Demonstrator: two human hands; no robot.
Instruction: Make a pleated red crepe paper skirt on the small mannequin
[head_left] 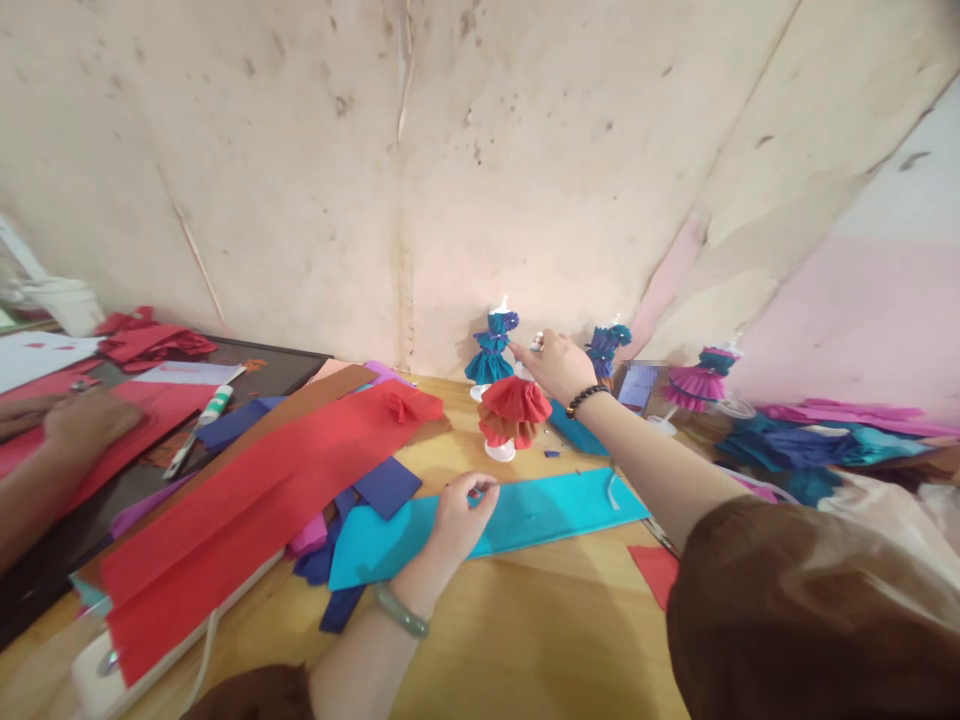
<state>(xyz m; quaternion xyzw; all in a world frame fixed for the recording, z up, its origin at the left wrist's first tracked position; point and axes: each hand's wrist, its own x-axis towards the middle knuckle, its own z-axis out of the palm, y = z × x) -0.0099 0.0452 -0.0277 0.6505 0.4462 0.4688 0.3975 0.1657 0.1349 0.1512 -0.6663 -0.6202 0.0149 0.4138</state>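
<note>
My right hand [559, 365] is closed around the white top of a small dress form [501, 453], tilted slightly on its round base. A ruffled red and brown skirt [514, 408] covers its lower part; the hand hides much of its upper part. My left hand [461, 512], a green bangle on its wrist, hovers at the turquoise fabric strip [555, 510]. Its thumb and fingers curl together, and whatever may be between them is too small to make out. Close by the right hand stands another dress form in a teal dress [491, 350].
Two more dressed forms, one blue [606, 350] and one magenta [697, 380], stand along the wall. A long red fabric strip [262, 490] lies over a white power strip [94, 670]. Folded fabrics [825, 440] pile up at right. Another person's hand [90, 425] rests on red fabric at left.
</note>
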